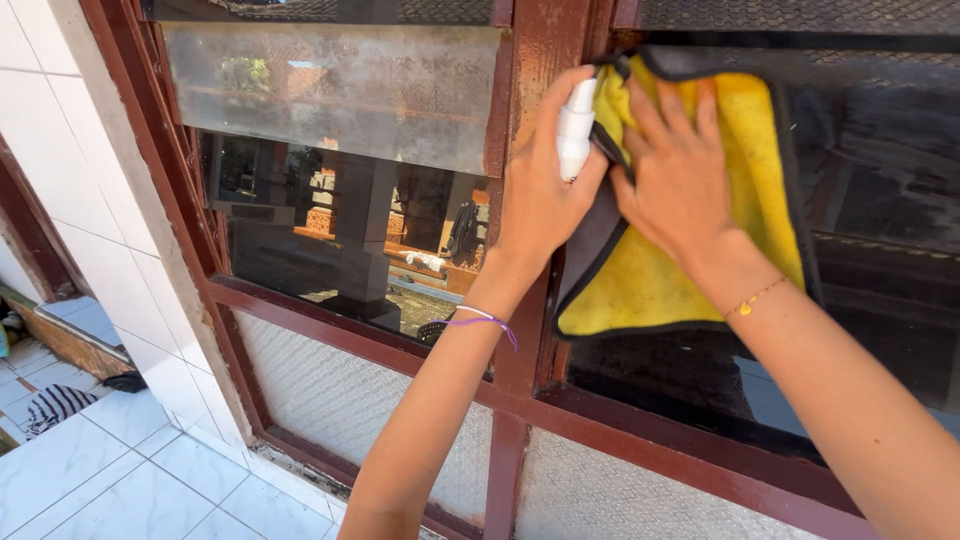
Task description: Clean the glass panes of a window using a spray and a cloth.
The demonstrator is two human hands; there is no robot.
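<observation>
My right hand (680, 175) presses flat, fingers spread, a fluffy yellow black-edged microfibre cloth (690, 270) against dark glass (880, 180); my left hand (540, 190) grips a small white plastic spray bottle (574, 130) at the red-brown wooden frame (525, 370).

strong daylight fell from the left, whitening the tiled wall (90, 200) and the forearms. the dark window glass (340, 240) mirrored a sunlit yard; the frosted pane (330, 90) glared hazily. focus was sharp throughout, with slight wide-angle bending at the edges.
</observation>
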